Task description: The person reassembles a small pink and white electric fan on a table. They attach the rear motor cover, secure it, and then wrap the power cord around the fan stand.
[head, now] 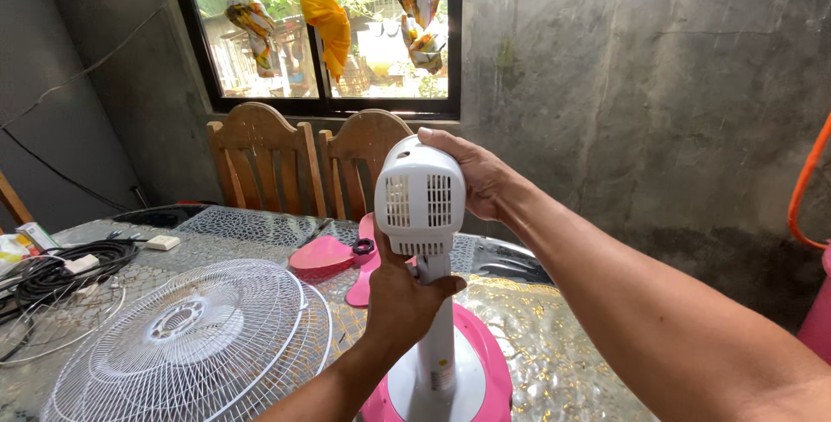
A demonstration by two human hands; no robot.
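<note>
White fan motor housing stands upright atop its vertical stand pole; left hand wraps the neck directly below, right hand cups its top-right side.

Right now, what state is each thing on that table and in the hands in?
Fan motor housing: upright on its stand, no blade or grilles fitted.
Left hand: gripping the neck under the housing.
Right hand: cupped over the housing's top.
Wire grilles: off, lying flat.
Pink blade: off, lying on the table.
Black cable: coiled.
</note>
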